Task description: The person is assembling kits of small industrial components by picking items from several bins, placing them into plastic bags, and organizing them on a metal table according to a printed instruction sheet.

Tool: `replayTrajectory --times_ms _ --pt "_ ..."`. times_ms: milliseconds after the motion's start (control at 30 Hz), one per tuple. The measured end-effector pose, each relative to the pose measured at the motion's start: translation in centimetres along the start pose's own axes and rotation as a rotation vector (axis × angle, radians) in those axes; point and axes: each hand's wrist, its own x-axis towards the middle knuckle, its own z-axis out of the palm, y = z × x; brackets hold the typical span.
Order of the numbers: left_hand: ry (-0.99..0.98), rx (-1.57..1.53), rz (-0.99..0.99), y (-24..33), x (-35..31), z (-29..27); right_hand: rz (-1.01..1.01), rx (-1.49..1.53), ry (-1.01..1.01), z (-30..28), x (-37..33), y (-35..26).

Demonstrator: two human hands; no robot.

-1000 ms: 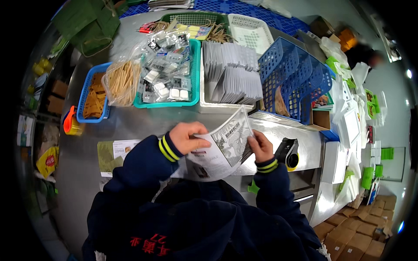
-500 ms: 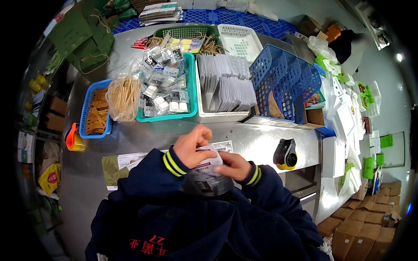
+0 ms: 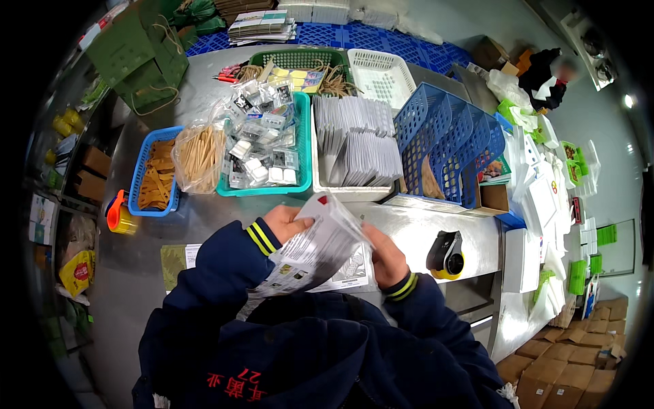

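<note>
Both forearms, in dark blue sleeves with yellow-striped cuffs, are reaching forward and meeting close together. The left hand [image 3: 286,221] and right hand [image 3: 385,253] are gripping with curled fingers.

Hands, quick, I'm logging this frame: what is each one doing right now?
Left hand: closed on the upper edge of the printed paper sheet.
Right hand: gripping the same sheet's right side.
</note>
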Motion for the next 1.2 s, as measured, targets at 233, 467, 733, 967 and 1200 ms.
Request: replayTrajectory --times_ms 233,467,733,967,1200 --pt "0.026 -0.288 -0.094 2.0 -0.7 0.4 -0.222 -0.352 -0.119 5.8 -1.6 -1.6" --pt "0.039 0.261 0.143 2.1 -0.6 0.9 0.027 -0.268 0.062 2.9 1.5 -1.0" --pt "-0.084 -0.088 0.053 4.7 -2.2 0.6 0.522 0.413 0.206 0.0 2.7 3.9" --pt "0.182 -0.079 0.422 6.4 -1.7 3.2 0.569 1.143 -0.474 6.1 -1.6 2.5" --pt "-0.037 0.091 0.001 6.3 -1.0 1.9 0.746 1.283 -0.535 2.4 0.4 0.6"
